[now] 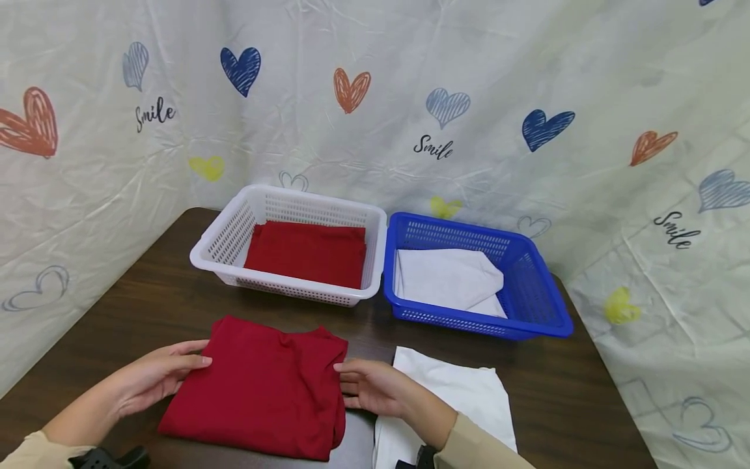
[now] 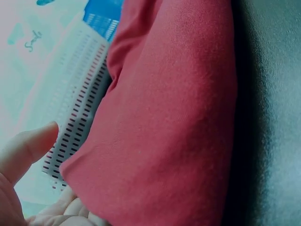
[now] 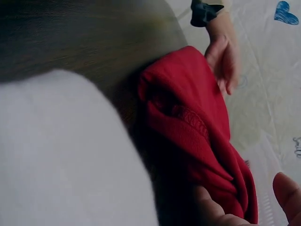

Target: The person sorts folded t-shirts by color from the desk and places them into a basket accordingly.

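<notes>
Clock set on the table, 12 at the far edge, centre on the cloth in hand.

Containers: a white rectangular basket of perforated plastic [image 1: 281, 279] sits between 12 and 1. In it I see a flat, folded dark-red cloth [image 1: 307, 254], spread over most of the basket's floor. A blue rectangular basket of perforated plastic [image 1: 527, 280] sits beside it, at 2. It holds a folded white cloth [image 1: 442, 277], lying towards the basket's 9 o'clock side.

Cloth in hand: a crimson, roughly four-sided folded fabric [image 1: 252, 391], on the dark wood-grain table [image 1: 562, 391] in front of the person. Upper face fairly smooth; soft creases run down the 3 o'clock side, and a small peak stands near 1. From the right wrist, stacked folds and what looks like a stitched seam show at that edge, though the view is dim.

Hands: left hand [image 1: 152, 378] at 9, fingers loosely extended under the fabric's corner, thumb lifted apart in its wrist view. Right hand [image 1: 372, 387] at 3, relaxed fingers touching the edge, thumb apart; neither is clenched.

Also noted: a second white cloth [image 1: 457, 397], laid flat at 3, just beyond the right hand and partly under that forearm.
</notes>
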`<control>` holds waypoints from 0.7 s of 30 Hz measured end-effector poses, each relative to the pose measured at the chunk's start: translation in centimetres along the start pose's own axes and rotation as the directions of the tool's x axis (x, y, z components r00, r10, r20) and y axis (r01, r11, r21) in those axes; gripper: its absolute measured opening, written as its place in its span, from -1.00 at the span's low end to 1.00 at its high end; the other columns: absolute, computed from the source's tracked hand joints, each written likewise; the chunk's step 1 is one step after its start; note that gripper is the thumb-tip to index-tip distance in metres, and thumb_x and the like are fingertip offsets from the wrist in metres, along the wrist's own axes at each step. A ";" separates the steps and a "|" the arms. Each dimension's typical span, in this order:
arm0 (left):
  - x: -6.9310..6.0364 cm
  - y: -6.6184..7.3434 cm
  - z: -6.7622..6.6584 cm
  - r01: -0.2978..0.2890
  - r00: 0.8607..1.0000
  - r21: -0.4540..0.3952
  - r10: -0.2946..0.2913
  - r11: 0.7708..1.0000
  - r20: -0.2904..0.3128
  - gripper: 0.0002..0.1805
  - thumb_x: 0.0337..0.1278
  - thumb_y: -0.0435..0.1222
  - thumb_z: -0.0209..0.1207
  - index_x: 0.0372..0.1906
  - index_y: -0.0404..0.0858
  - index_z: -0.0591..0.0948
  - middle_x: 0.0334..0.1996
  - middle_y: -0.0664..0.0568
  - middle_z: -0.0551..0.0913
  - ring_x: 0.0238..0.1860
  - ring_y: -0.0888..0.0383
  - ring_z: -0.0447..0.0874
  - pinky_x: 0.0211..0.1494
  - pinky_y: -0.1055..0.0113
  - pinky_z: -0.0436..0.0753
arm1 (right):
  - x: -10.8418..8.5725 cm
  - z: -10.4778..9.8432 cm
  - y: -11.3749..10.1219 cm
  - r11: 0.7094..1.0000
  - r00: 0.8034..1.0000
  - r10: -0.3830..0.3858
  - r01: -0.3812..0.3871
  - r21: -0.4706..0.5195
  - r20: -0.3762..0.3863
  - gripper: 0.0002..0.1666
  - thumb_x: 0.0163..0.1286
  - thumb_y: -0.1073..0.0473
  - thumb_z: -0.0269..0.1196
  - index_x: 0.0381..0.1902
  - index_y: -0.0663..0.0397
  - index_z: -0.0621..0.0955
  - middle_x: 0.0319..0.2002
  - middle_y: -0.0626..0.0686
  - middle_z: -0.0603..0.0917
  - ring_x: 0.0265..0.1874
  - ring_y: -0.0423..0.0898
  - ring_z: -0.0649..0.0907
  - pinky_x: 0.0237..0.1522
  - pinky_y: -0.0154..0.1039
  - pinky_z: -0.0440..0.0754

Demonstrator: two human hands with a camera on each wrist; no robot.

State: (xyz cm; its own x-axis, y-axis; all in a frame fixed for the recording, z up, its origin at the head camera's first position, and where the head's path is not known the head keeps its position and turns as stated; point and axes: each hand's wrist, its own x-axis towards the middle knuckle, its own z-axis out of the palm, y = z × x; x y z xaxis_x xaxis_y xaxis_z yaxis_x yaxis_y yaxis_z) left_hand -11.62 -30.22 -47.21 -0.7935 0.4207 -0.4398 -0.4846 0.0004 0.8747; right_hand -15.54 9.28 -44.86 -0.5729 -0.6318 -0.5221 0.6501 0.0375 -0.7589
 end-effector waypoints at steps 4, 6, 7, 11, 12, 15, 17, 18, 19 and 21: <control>0.0 -0.1 0.2 -0.002 1.000 -0.038 0.003 0.999 0.026 -0.07 0.51 -0.24 -0.03 0.51 -0.46 -0.45 0.05 0.13 0.67 0.08 0.12 0.71 0.17 0.10 0.70 | 0.5 0.6 0.1 1.000 1.000 -0.006 0.006 0.005 0.000 -0.79 0.46 0.14 0.09 0.00 0.03 0.47 -0.01 -0.01 0.63 0.00 -0.13 0.61 0.12 -0.24 0.59; 0.0 -0.2 0.2 -0.004 1.000 -0.056 0.006 0.998 0.031 -0.06 0.50 -0.26 -0.03 0.51 -0.44 -0.47 0.05 0.13 0.68 0.07 0.11 0.72 0.16 0.07 0.70 | 0.8 0.8 0.2 1.000 1.000 -0.012 0.012 -0.005 -0.011 -0.74 0.45 0.18 0.09 0.05 0.10 0.47 -0.04 -0.02 0.64 -0.01 -0.14 0.61 0.17 -0.23 0.57; 0.0 -0.2 0.2 -0.006 0.999 -0.065 0.008 0.998 0.031 -0.06 0.50 -0.27 -0.03 0.51 -0.43 -0.47 0.04 0.12 0.68 0.07 0.11 0.72 0.16 0.07 0.70 | 1.0 0.9 0.4 1.000 1.000 -0.015 0.015 -0.010 -0.021 -0.71 0.44 0.20 0.10 0.07 0.14 0.48 -0.03 -0.02 0.64 -0.01 -0.14 0.62 0.21 -0.21 0.56; 0.0 -0.4 0.3 -0.009 0.999 -0.074 0.011 0.997 0.034 -0.05 0.49 -0.28 -0.01 0.50 -0.44 -0.48 0.03 0.11 0.70 0.06 0.10 0.73 0.15 0.05 0.70 | 1.4 1.0 0.7 0.999 0.999 -0.029 0.028 -0.043 -0.043 -0.64 0.42 0.25 0.12 0.14 0.21 0.51 -0.08 -0.06 0.67 -0.04 -0.18 0.64 0.20 -0.21 0.57; 0.0 -0.4 0.4 -0.007 0.999 -0.071 0.009 0.997 0.036 -0.04 0.49 -0.28 -0.01 0.50 -0.44 -0.48 0.03 0.11 0.70 0.06 0.10 0.73 0.15 0.06 0.70 | 1.5 1.1 0.8 0.998 0.998 -0.032 0.030 -0.049 -0.050 -0.62 0.42 0.26 0.13 0.17 0.22 0.51 -0.09 -0.07 0.67 -0.05 -0.18 0.65 0.18 -0.22 0.59; 0.0 -0.4 0.4 -0.003 0.999 -0.057 0.005 0.998 0.034 -0.02 0.48 -0.27 0.00 0.48 -0.47 -0.51 0.02 0.12 0.70 0.06 0.11 0.73 0.15 0.07 0.71 | 1.6 1.2 1.0 0.996 0.997 -0.040 0.034 -0.078 -0.072 -0.57 0.39 0.27 0.17 0.21 0.24 0.52 -0.14 -0.10 0.70 -0.10 -0.21 0.68 0.11 -0.25 0.63; 0.0 -0.4 0.5 -0.002 1.000 -0.048 0.003 0.999 0.022 -0.02 0.47 -0.26 0.01 0.48 -0.51 -0.48 0.01 0.12 0.70 0.05 0.11 0.73 0.14 0.08 0.71 | 1.6 1.4 1.0 0.991 0.995 -0.049 0.037 -0.128 -0.090 -0.56 0.36 0.29 0.22 0.19 0.23 0.54 -0.15 -0.11 0.72 -0.13 -0.23 0.68 0.08 -0.26 0.65; 0.0 -0.4 0.5 0.003 1.000 -0.045 -0.003 0.999 0.014 -0.03 0.47 -0.26 0.01 0.48 -0.51 -0.46 0.01 0.13 0.71 0.05 0.12 0.73 0.14 0.09 0.71 | 1.6 1.4 1.1 0.987 0.993 -0.056 0.040 -0.157 -0.100 -0.57 0.33 0.31 0.25 0.17 0.24 0.55 -0.15 -0.10 0.73 -0.15 -0.23 0.68 0.07 -0.26 0.66; 0.0 -0.4 0.6 0.006 1.000 -0.046 -0.006 0.999 0.006 -0.04 0.47 -0.26 0.02 0.49 -0.53 -0.42 0.00 0.13 0.71 0.04 0.12 0.73 0.14 0.09 0.71 | 1.6 1.5 1.1 0.981 0.992 -0.064 0.042 -0.187 -0.112 -0.56 0.30 0.32 0.28 0.15 0.24 0.56 -0.15 -0.09 0.74 -0.16 -0.24 0.68 0.07 -0.26 0.67; 0.2 -0.5 0.7 0.002 1.000 -0.055 -0.002 0.998 -0.004 -0.10 0.46 -0.26 0.03 0.50 -0.55 -0.28 -0.02 0.11 0.72 0.03 0.11 0.74 0.12 0.09 0.72 | 1.7 1.7 1.1 0.969 0.987 -0.082 0.047 -0.244 -0.138 -0.57 0.24 0.34 0.33 0.09 0.24 0.59 -0.15 -0.07 0.75 -0.19 -0.24 0.68 0.05 -0.27 0.68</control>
State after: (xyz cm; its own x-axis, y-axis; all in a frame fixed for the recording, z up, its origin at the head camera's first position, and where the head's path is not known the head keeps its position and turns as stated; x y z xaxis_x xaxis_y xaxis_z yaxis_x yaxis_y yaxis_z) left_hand -11.28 -29.53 -47.55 -0.7937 0.4172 -0.4427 -0.5059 -0.0485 0.8612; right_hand -14.96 6.96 -45.87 -0.6880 -0.5195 -0.5067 0.4814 0.1958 -0.8543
